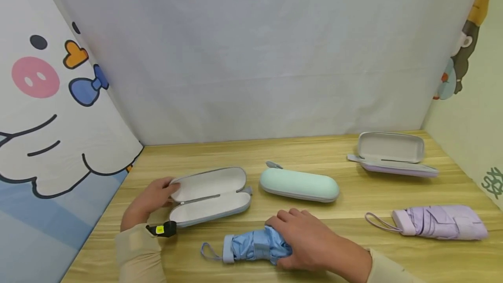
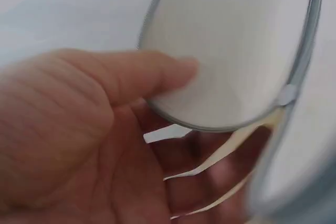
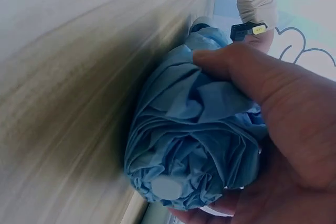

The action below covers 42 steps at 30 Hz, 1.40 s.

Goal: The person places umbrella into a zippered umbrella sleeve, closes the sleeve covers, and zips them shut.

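My left hand (image 1: pixel 155 198) grips the left end of an unzipped blue-grey hard case (image 1: pixel 210 217) with a white lining. Its thumb (image 2: pixel 157 74) lies on the inside of the lid, while the fingers curl behind the shell in the left wrist view. Nearer the front edge, my right hand (image 1: pixel 308 239) grips the right end of a folded blue umbrella (image 1: pixel 253 246). The umbrella's wrist loop points left. In the right wrist view its crumpled fabric (image 3: pixel 194 119) sits between the thumb and the fingers, close over the wood.
A closed mint-green case (image 1: pixel 298 184) lies behind the umbrella. At the back right is an open lilac case (image 1: pixel 393 152), with a folded lilac umbrella (image 1: pixel 440 222) in front of it. A white cloth wall (image 1: pixel 275 64) bounds the table (image 1: pixel 188 154) at the back; printed panels flank it.
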### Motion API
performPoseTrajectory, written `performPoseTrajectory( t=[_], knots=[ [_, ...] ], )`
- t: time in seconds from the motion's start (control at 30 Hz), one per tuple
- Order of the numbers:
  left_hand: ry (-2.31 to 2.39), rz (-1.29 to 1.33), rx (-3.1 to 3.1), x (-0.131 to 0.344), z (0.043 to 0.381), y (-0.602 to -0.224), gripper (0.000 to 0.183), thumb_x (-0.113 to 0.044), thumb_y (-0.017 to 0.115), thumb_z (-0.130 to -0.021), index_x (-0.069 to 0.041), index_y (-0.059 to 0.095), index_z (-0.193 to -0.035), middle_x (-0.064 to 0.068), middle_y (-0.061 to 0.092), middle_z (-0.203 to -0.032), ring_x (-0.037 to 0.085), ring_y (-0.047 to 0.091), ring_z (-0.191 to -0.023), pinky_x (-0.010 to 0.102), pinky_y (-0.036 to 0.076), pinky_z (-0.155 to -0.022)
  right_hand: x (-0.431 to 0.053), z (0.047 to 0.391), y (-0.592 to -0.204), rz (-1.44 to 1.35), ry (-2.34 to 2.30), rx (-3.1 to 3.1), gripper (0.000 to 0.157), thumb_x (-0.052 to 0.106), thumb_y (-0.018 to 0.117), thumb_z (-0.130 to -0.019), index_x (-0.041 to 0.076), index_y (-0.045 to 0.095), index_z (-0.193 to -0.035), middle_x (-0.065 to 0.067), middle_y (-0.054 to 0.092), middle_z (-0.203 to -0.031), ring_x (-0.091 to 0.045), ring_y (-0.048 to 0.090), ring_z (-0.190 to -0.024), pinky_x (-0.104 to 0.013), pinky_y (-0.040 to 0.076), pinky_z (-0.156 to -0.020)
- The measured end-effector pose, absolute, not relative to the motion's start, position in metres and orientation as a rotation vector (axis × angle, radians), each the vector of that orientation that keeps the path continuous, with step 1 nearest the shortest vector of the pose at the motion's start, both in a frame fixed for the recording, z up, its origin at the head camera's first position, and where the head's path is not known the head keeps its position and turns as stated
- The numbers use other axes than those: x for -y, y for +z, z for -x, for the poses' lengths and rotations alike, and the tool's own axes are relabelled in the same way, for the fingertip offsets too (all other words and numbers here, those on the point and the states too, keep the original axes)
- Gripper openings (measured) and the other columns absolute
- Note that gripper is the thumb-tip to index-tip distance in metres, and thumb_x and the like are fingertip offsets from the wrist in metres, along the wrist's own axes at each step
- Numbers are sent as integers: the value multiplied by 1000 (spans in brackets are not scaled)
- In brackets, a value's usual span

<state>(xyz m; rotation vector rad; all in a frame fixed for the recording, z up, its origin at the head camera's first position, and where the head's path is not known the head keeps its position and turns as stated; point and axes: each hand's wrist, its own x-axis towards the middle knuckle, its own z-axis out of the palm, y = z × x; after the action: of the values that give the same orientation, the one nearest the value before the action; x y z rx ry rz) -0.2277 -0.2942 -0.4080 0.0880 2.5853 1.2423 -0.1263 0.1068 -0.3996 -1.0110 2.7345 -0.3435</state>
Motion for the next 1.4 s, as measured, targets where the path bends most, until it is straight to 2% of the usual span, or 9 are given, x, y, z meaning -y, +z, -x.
performPoseTrajectory(
  t=[0.17, 0.33, 0.4, 0.57, 0.77, 0.87, 1.07, 1.3, 1.4],
  knots=[
    [1335, -54, -2501, 291, 223, -395, 48, -35, 41, -113, 0, 42, -145, 26, 50, -139, 31, 63, -106, 43, 56, -84, -109, 125, -397, 996, -332, -2716, 63, 44, 85, -80, 22, 63, -134, 5, 58, -116, -16, 51, -101, -39, 49, -85],
    [1368, -158, -2462, 286, 217, -381, 50, -42, 38, -113, -8, 37, -149, 26, 44, -146, 39, 59, -118, 46, 54, -88, -117, 125, -399, 1009, -450, -2686, 56, 37, 87, -75, 23, 67, -126, 10, 57, -109, -13, 49, -95, -33, 48, -78],
    [1386, -214, -2452, 283, 215, -375, 52, -45, 38, -113, -11, 36, -153, 24, 42, -150, 42, 53, -127, 50, 51, -95, -123, 125, -400, 1019, -535, -2671, 54, 32, 87, -73, 24, 68, -124, 12, 56, -108, -11, 48, -94, -31, 47, -76],
    [1406, -279, -2471, 272, 211, -363, 62, -51, 34, -111, -15, 30, -162, 19, 37, -156, 37, 44, -133, 49, 44, -100, -139, 124, -392, 994, -734, -2656, 53, 23, 85, -70, 27, 68, -120, 16, 55, -106, -9, 49, -92, -28, 45, -74],
    [1458, -290, -2474, 259, 208, -351, 62, -52, 33, -111, -15, 29, -160, 22, 42, -146, 33, 58, -107, 43, 54, -83, -155, 123, -366, 990, -917, -2740, 50, 20, 83, -73, 29, 66, -119, 15, 56, -106, -9, 52, -90, -28, 47, -72],
    [1484, -292, -2484, 250, 206, -347, 63, -54, 32, -111, -15, 27, -161, 23, 42, -145, 31, 61, -101, 43, 56, -79, -160, 123, -354, 956, -981, -2818, 50, 18, 82, -74, 29, 66, -120, 14, 56, -105, -11, 52, -90, -29, 48, -71],
    [1624, -388, -2392, 217, 212, -349, 60, -52, 29, -112, -14, 30, -158, 25, 45, -139, 32, 64, -98, 45, 58, -77, -162, 124, -341, 829, -1012, -3029, 48, 18, 81, -74, 27, 67, -120, 13, 56, -103, -11, 52, -88, -30, 48, -70],
    [1693, -570, -2337, 167, 219, -357, 52, -42, 25, -114, -10, 40, -151, 20, 47, -137, 32, 54, -113, 41, 52, -89, -157, 126, -340, 761, -872, -3256, 50, 20, 80, -72, 22, 70, -121, 7, 59, -106, -16, 49, -91, -36, 45, -73],
    [1710, -605, -2305, 149, 218, -358, 49, -41, 24, -114, -13, 41, -150, 18, 47, -134, 33, 51, -114, 42, 52, -88, -154, 128, -341, 753, -749, -3349, 51, 21, 81, -71, 21, 70, -120, 3, 60, -106, -20, 50, -91, -38, 45, -74]
  ],
)
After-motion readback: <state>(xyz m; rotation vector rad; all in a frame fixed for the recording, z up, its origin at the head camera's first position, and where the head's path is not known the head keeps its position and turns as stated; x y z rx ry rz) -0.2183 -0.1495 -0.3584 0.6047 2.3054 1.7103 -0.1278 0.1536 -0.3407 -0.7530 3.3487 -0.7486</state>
